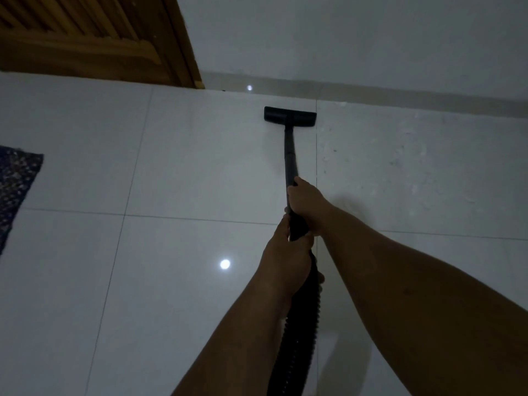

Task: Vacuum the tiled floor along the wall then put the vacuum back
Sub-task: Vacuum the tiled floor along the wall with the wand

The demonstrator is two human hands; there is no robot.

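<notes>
Two bare hands on one black vacuum wand (290, 155), right in the middle of the frame. The right hand (307, 205) sits higher on the tube, fingers wrapped tight around it; the left hand (287, 257) grips just below, fingers curled closed around the handle where the ribbed hose (300, 338) begins. The hose drops away between the two forearms toward the bottom edge.

Up at the far end — one flat black floor head (290, 117), resting on the tiled floor (185, 172), just short of the pale baseboard (400, 92) and the white wall (343, 38) above it. The head lies just left of a grout line, its right end about touching it.

Count the bright spots: two — one light reflection (225, 264) on the glossy tile left of the hands, a smaller one on the baseboard near the door. One wooden door (85, 38) fills the upper left of the frame. One dark patterned rug (15, 184) pokes in at the left edge. The tile right of the wand looks speckled and dusty.
</notes>
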